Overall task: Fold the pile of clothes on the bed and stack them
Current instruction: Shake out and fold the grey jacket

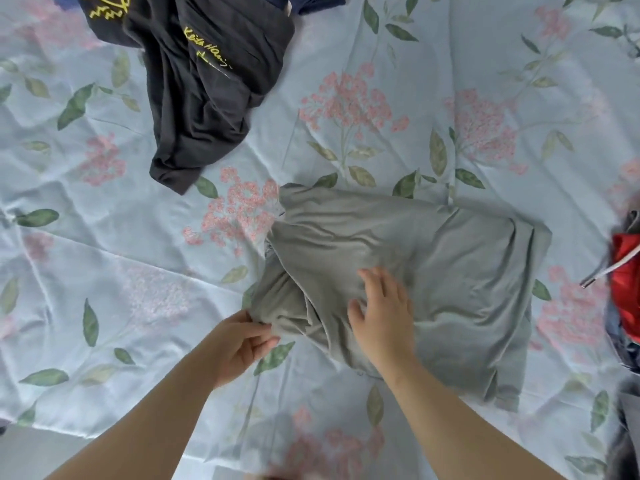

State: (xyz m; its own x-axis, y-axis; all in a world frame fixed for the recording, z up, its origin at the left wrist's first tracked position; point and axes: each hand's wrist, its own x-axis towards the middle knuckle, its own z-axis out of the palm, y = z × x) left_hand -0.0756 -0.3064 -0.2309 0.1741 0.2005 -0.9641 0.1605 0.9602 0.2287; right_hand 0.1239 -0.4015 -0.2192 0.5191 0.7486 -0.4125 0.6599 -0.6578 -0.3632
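A grey garment point(450, 271) lies partly folded on the bed, right of the middle. My left hand point(242, 344) pinches its near left corner between thumb and fingers. My right hand point(384, 313) rests flat on the grey cloth with fingers spread. A black T-shirt with yellow print point(207, 84) lies crumpled at the far left. Dark blue clothing point(311, 1) peeks in at the top edge.
The bed carries a pale blue sheet with pink flowers and green leaves point(381, 109). A red and grey garment with a white drawstring point(623, 278) lies at the right edge. The bed's near edge and floor point(41, 455) show at the bottom left.
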